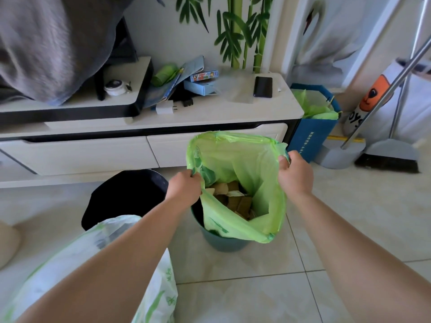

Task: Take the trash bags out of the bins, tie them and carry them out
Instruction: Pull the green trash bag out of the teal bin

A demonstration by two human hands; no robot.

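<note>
- Room: pale tiled floor (256, 287); a long white TV cabinet (144, 127) with dark trim crosses the upper half of the frame, against a wall painted with green bamboo (235, 31).
- Green trash bag (235, 164): centre of the frame, mouth stretched wide and raised above the bin, its lower part still inside. Brown scraps of cardboard or paper (235, 199) show at the bottom.
- Teal bin (224, 241): on the floor just below centre, upright, holding the base of the green bag.
- Left hand (184, 187): fingers closed on the left edge of the bag's rim, pinching the plastic.
- Right hand (295, 173): fingers closed on the right edge of the rim, level with the left hand or slightly higher.
- Black bin (123, 197): left of centre, just beside the teal bin, dark inside; whether it holds a liner cannot be told.
- White bag with green print (98, 264): lower left of the frame, under the left forearm, beside the black bin.
- Cabinet top: black phone (263, 86), blue boxes (200, 87), white charger plug (164, 107), small round white item (114, 87).
- Grey cloth (46, 43): upper left, draped over the screen on the cabinet.
- Blue paper bag (312, 134): right of the cabinet, green plastic inside.
- Broom (387, 159) and dustpan (338, 155): right edge, standing on the floor.
</note>
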